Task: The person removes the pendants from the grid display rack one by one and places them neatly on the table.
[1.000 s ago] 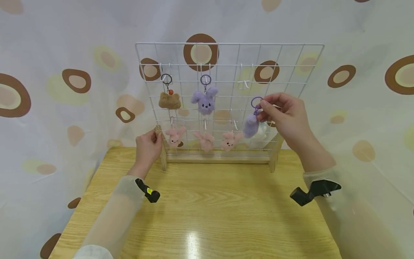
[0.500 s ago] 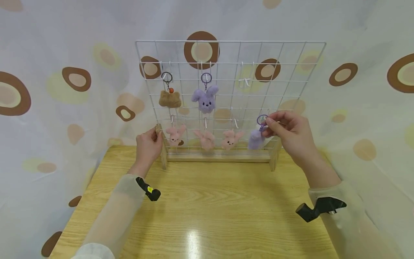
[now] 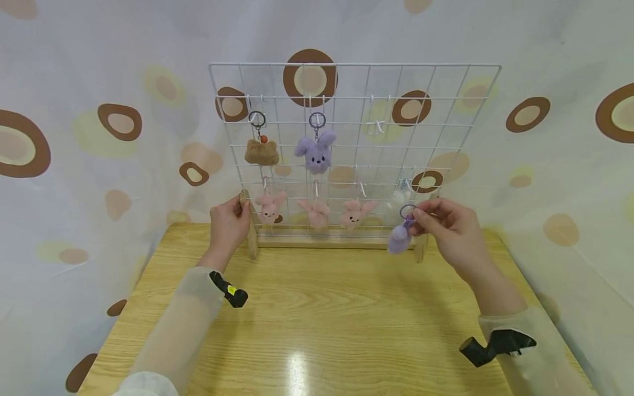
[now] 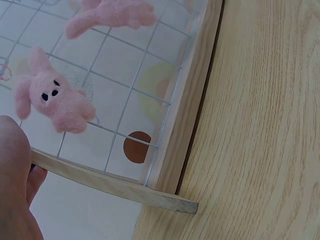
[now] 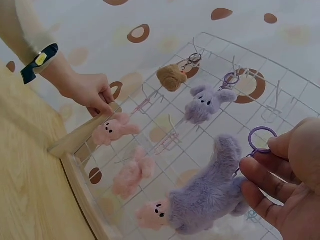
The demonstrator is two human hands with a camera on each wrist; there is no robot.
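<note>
My right hand (image 3: 452, 234) pinches the purple ring of a fluffy purple plush keychain (image 3: 399, 238), which dangles in front of the rack's lower right corner. In the right wrist view the keychain (image 5: 207, 192) hangs with its back toward the camera, its ring (image 5: 262, 139) between thumb and fingers. My left hand (image 3: 230, 226) grips the top of the left wooden foot (image 3: 251, 231) of the white wire grid rack (image 3: 354, 65). Close to that hand hangs a pink bunny plush (image 4: 52, 95). Part of the left hand is cut off in its own wrist view.
On the upper row hang a brown plush (image 3: 262, 152) and a purple bunny plush (image 3: 317, 155). Below hang pink plushes (image 3: 314, 213) and a white plush (image 3: 398, 201). A bare hook (image 3: 376, 126) sits upper right. The rack stands on a wooden table (image 3: 307, 308) against a patterned backdrop.
My right hand has come down and slightly right with the purple keychain, away from the upper part of the grid. The left hand stays on the rack's foot.
</note>
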